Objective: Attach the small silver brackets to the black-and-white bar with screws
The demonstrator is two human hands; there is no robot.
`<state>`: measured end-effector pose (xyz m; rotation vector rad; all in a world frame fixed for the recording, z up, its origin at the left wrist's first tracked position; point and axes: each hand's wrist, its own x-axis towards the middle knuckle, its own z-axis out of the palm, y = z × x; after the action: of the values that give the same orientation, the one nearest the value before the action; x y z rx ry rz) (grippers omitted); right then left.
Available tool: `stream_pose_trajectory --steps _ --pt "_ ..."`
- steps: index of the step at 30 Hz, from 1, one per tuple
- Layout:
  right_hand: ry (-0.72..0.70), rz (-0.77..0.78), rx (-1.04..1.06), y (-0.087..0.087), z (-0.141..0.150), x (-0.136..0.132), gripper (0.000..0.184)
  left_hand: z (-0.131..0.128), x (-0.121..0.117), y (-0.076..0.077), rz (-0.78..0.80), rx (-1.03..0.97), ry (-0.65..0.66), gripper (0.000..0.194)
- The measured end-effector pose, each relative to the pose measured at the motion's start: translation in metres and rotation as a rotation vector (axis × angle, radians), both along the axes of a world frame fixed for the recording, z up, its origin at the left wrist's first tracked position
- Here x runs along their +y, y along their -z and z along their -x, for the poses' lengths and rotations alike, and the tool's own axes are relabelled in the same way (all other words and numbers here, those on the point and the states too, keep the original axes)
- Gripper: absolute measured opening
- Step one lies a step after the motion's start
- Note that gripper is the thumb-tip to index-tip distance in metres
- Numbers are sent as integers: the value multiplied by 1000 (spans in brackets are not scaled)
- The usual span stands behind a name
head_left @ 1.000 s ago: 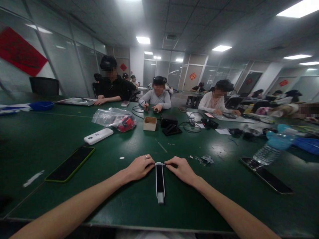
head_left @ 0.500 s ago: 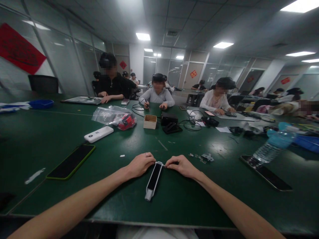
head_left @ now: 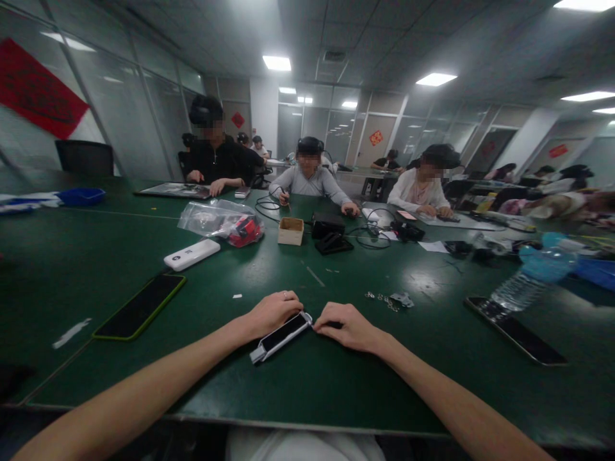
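Note:
On the green table (head_left: pixel 384 378) lies a slim bar (head_left: pixel 284 334) with a white frame, a long black face and a pale block at its near-left end. My left hand (head_left: pixel 273 314) is closed on the far side of this bar, its fingertips near the upper end. At that same end, my right hand (head_left: pixel 350 325) is pinched, fingertips at or just touching the bar's tip. Whatever sits between the right fingertips is too small to make out. Several small metal pieces (head_left: pixel 382 298) lie beyond my right hand, beside a small crumpled grey bit (head_left: pixel 401 299).
To the left are a green-edged phone (head_left: pixel 140 307) and a white power bank (head_left: pixel 192 255). Further back stand a bag with red items (head_left: pixel 223 223) and a small open box (head_left: pixel 291 232). At right, a water bottle (head_left: pixel 521 288) lies near another phone (head_left: pixel 523 336). People sit opposite.
The bar has swung round so its near end points further left, and lies more slanted. My right hand has shifted slightly left and down with the bar's tip. A person opposite has moved one hand outward.

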<state>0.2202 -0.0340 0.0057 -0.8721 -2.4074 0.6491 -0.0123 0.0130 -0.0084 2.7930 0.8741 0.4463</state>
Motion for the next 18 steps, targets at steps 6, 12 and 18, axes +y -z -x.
stream_pose_trajectory --steps 6,12,18 --pt "-65 -191 -54 -1 0 -2 17 0 2 3 1 -32 25 22" --pt "-199 -464 -200 -3 1 -4 27 0 2 2 7 -49 53 22" --pt "-210 -622 -297 -5 1 -7 26 -2 1 0 5 -40 39 20"
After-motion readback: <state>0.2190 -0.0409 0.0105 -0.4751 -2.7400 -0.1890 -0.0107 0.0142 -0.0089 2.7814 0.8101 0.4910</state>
